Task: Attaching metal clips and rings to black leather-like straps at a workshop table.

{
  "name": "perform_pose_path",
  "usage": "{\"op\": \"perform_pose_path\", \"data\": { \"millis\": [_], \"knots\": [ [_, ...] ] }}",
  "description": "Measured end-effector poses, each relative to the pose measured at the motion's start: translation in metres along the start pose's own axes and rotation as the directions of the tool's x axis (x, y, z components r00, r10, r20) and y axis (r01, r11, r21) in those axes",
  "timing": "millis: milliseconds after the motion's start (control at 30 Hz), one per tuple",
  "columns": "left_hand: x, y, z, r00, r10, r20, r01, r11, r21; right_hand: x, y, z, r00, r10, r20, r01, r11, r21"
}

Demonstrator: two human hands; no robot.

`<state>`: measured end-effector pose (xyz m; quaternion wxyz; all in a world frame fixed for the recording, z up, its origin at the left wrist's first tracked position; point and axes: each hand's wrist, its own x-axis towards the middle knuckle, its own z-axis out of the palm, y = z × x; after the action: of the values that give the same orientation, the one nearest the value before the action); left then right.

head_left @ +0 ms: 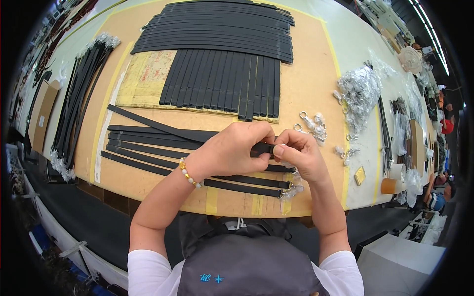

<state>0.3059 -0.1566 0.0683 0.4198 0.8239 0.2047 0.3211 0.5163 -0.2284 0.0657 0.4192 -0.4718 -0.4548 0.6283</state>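
My left grip (234, 148) and right grip (304, 155) pinch one black strap (262, 148); clipped straps (247, 187) look finished, bare straps (217, 27) remain.

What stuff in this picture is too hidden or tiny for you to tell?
Head view: the tip of the held strap; the left hand and right hand cover it.
Head view: the middles of some lying straps; the left hand and forearm block them.
Head view: what's inside the shiny pile; crumpled clear plastic hides it.
Head view: what the person in red is doing; too small, near the rim.
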Motion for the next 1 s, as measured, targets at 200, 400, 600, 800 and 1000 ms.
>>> {"op": "perform_pose_path", "data": {
  "millis": [200, 400, 600, 800, 1000],
  "knots": [
    [0.001, -0.0005, -0.0009, 1.0, -0.008, 0.005, 0.008, 0.999, -0.053, -0.0003, -0.002, 0.0007, 1.0, 0.003, 0.006, -0.003, 0.999, 0.033],
    [-0.0007, 0.0006, -0.0008, 0.999, -0.04, 0.034, 0.042, 0.997, -0.061, -0.001, -0.001, 0.0004, 1.0, 0.002, 0.028, -0.004, 0.999, 0.046],
    [-0.001, -0.0004, 0.0005, 0.999, -0.029, 0.027, 0.031, 0.998, -0.049, -0.0013, -0.0015, 0.0007, 0.999, 0.003, 0.037, -0.004, 1.0, 0.026],
    [-0.0007, 0.0007, -0.0021, 0.998, -0.038, 0.044, 0.04, 0.999, -0.029, -0.0015, -0.0041, 0.0024, 1.0, 0.005, 0.019, -0.005, 1.0, 0.002],
    [-0.0003, -0.0003, 0.0009, 1.0, -0.002, 0.022, 0.004, 0.997, -0.083, -0.0017, -0.0029, 0.0059, 1.0, -0.009, 0.001, 0.009, 1.0, -0.017]
  ]
}}
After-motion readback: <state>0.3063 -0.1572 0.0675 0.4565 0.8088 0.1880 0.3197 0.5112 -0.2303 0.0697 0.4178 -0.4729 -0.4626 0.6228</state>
